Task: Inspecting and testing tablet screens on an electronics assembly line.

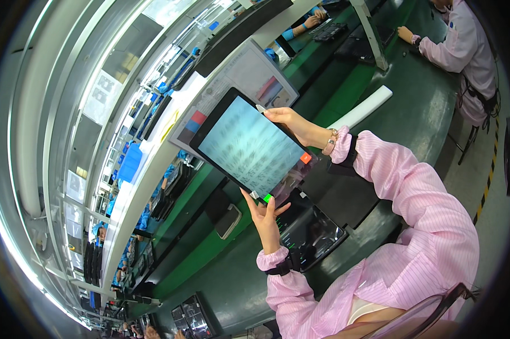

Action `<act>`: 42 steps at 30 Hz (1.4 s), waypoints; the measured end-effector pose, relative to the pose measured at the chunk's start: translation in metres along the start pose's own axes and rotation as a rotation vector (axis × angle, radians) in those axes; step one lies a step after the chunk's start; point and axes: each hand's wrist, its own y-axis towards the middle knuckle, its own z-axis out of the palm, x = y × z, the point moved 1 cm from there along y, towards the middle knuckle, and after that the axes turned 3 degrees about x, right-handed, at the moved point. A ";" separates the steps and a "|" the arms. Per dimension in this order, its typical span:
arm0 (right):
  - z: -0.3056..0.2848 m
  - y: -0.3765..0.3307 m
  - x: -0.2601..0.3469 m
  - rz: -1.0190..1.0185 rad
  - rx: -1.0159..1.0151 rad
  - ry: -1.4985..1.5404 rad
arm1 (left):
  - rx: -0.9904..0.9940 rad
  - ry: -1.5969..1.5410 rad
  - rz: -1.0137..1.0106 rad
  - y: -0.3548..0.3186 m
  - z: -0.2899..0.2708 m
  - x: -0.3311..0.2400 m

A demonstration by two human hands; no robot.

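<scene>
A: How many tablets do you count?

B: One in the air. A black-framed tablet with a pale, glaring screen is held up over the green counter, tilted, between two hands. A second dark device lies flat on the counter just under it, its screen lit faintly.

A: And the hands?

B: Two, both in pink striped sleeves. The left hand sits at the tablet's near lower edge, its fingers spread along the back and rim, gripping it by a small green tab. The right hand pinches the far upper edge, thumb on the frame. Both are clasped on the tablet, neither loose.

A: Anything on the screen edge?

B: Two small coloured marks: an orange one at the right edge, a green one at the near corner.

A: What else is on the counter?

B: One phone-sized grey device to the left, one long white bar farther off to the right, and one keyboard at the far end.

A: Other people?

B: One seated person in a pink coat at the far right, a hand on the counter. A second pair of hands shows by the keyboard.
</scene>
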 end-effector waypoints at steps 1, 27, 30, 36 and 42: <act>0.000 -0.001 -0.001 0.008 -0.010 -0.008 | 0.001 0.000 0.002 -0.001 -0.001 0.000; 0.002 -0.005 -0.005 -0.018 -0.020 0.053 | -0.012 0.022 0.023 -0.005 -0.003 0.000; 0.001 -0.009 -0.003 0.001 0.003 0.092 | -0.016 0.022 0.034 -0.010 0.004 -0.006; 0.011 -0.043 0.007 -0.005 -0.049 0.063 | -0.085 0.109 0.168 -0.006 -0.002 -0.015; 0.018 -0.093 0.002 0.037 -0.128 -0.023 | -0.234 0.152 0.192 -0.007 0.003 -0.029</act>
